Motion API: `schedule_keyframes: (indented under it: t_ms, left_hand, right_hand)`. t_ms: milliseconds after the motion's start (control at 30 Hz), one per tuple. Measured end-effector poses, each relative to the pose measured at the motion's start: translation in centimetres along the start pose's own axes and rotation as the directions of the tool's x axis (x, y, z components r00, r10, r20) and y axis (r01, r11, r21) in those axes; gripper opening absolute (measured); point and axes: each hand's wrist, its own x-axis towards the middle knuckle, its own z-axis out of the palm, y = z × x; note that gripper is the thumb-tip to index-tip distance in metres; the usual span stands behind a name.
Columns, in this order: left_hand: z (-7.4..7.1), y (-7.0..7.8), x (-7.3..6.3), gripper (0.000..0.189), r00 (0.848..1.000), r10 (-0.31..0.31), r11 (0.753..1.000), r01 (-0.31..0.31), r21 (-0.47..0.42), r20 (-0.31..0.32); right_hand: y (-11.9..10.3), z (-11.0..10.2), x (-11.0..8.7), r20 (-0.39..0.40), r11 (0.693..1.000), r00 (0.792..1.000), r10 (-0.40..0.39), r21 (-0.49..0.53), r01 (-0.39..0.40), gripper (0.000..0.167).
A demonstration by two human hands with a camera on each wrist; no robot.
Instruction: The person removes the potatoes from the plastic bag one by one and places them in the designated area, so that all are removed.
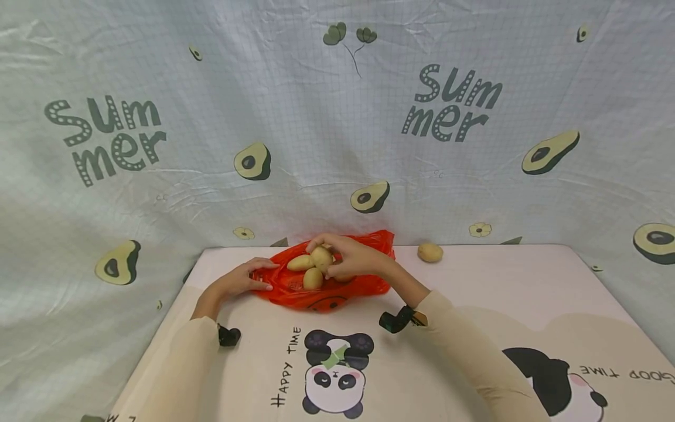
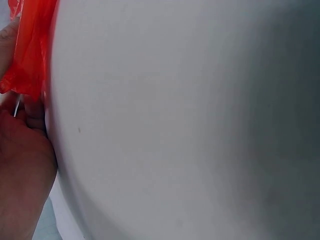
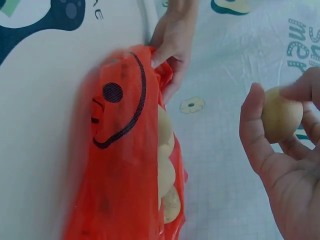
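Note:
A red plastic bag (image 1: 290, 296) with a printed smile lies on the table, its mouth spread open. Several potatoes (image 1: 313, 279) rest in it, and more of them show along its rim in the right wrist view. My left hand (image 1: 245, 278) grips the bag's left edge, the red plastic (image 2: 32, 50) caught between thumb and fingers. Between the thumb and fingertips of my right hand (image 1: 355, 258) is a single round potato (image 3: 281, 115), held above the bag and apart from it in the right wrist view.
One loose potato (image 1: 430, 252) lies at the table's back edge, right of the bag. The pale tablecloth (image 1: 422, 363) carries panda prints. Behind the table hangs a curtain (image 1: 316, 117) with avocado prints, close to the bag.

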Motion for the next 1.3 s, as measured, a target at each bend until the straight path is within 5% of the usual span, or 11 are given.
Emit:
schedule_keyframes:
  t_ms: [400,833,1300]
  left_hand:
    - [-0.1,0.2,-0.1,0.055,0.999,-0.038,0.999,0.038,0.021,0.008]
    - [-0.1,-0.3,0.3,0.055,0.999,-0.033,0.999,0.034,-0.009,0.008]
    - [0.0,0.2,0.0,0.055,0.999,-0.049,0.999,0.049,-0.004,0.011]
  right_hand:
    - [0.1,-0.4,-1.4,-0.162,0.998,0.987,-0.024,-0.058,0.015,0.046]
    - [0.7,-0.3,-2.7,-0.210,0.995,0.973,-0.092,-0.057,0.081,0.037]
    - [0.6,-1.1,-5.6,-0.310,0.998,0.949,0.049,-0.017,-0.057,0.029]
